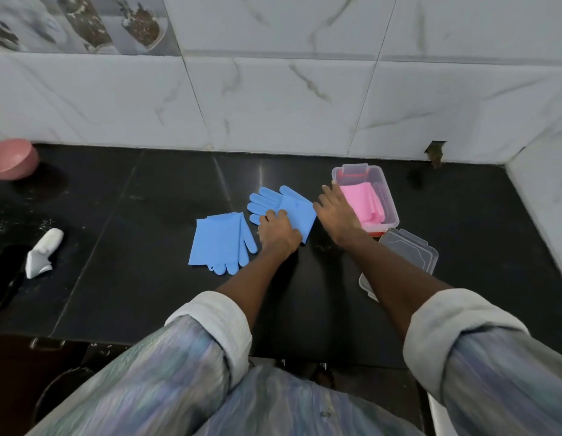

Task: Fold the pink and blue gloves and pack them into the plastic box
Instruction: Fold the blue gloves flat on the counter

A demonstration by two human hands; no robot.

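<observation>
Two blue gloves lie on the black counter. One blue glove (221, 243) lies flat at the left, fingers toward me. The other blue glove (283, 204) is partly folded, cuff doubled over, fingers pointing to the far left. My left hand (278, 232) presses down on its folded part. My right hand (334, 214) rests beside the glove's right edge, against the clear plastic box (388, 196). Folded pink gloves (364, 202) lie inside the box.
The box's clear lid (408, 253) lies just in front of the box. A pink bowl (12, 158) sits at the far left by the tiled wall. A white crumpled object (43, 251) and a dark flat item (6, 275) lie at the left.
</observation>
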